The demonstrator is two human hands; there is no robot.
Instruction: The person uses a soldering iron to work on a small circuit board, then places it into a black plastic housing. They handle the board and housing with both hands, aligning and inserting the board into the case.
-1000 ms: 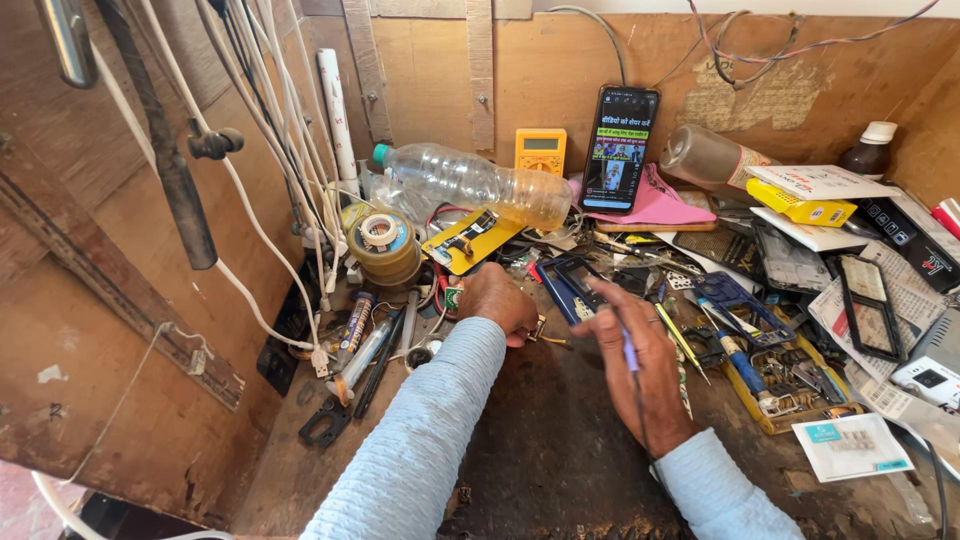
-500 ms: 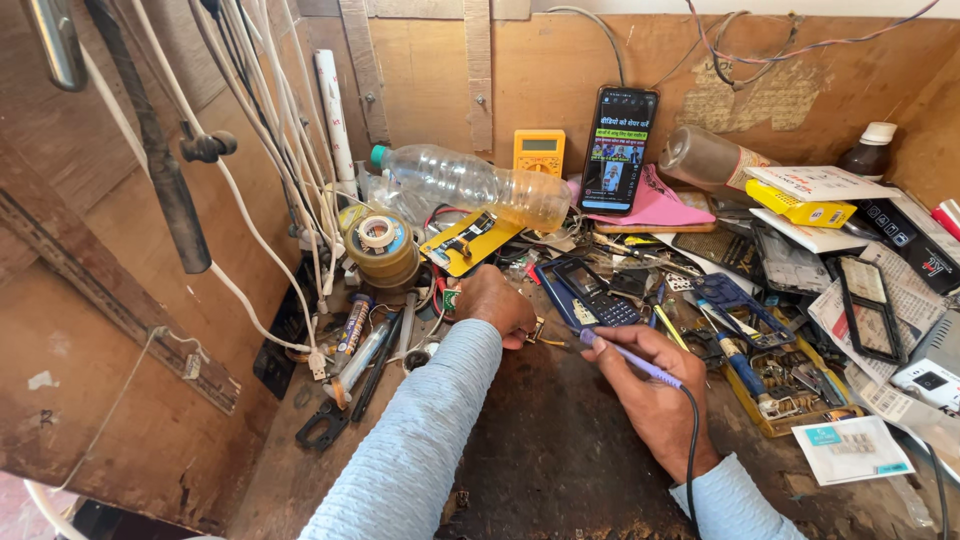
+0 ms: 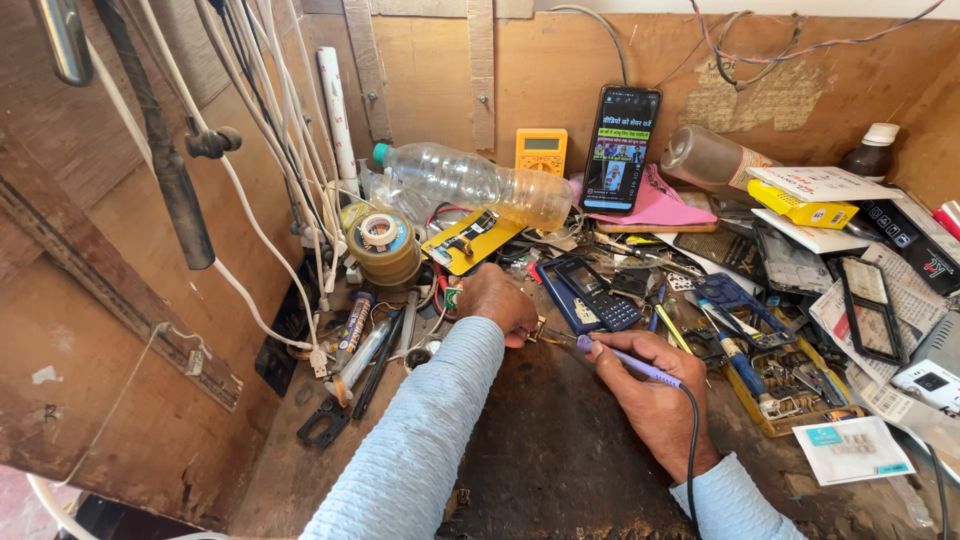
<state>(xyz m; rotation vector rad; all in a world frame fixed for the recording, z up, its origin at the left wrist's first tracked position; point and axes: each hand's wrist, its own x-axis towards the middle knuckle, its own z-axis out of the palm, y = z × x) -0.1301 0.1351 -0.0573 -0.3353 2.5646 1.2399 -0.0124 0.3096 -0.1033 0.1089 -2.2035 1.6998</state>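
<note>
My right hand (image 3: 655,385) grips a purple-handled soldering iron (image 3: 628,362) like a pen, its cord trailing down past my wrist. The iron's thin tip points left at a small gold-coloured part (image 3: 536,331) pinched in the fingers of my left hand (image 3: 497,300), low over the dark worktop (image 3: 560,450). What the part is, I cannot tell. Just beyond the hands lies a blue keypad phone (image 3: 590,292), face up.
A clear plastic bottle (image 3: 470,183) lies on its side behind a stack of tape rolls (image 3: 382,245). A smartphone (image 3: 620,150) leans on the back wall beside a yellow multimeter (image 3: 541,151). Tools, phone parts and papers crowd the right side. Cables (image 3: 265,130) hang at left.
My right hand has turned and brought the soldering iron from upright beside my palm down to the left, so its tip now meets the small part in my left hand.
</note>
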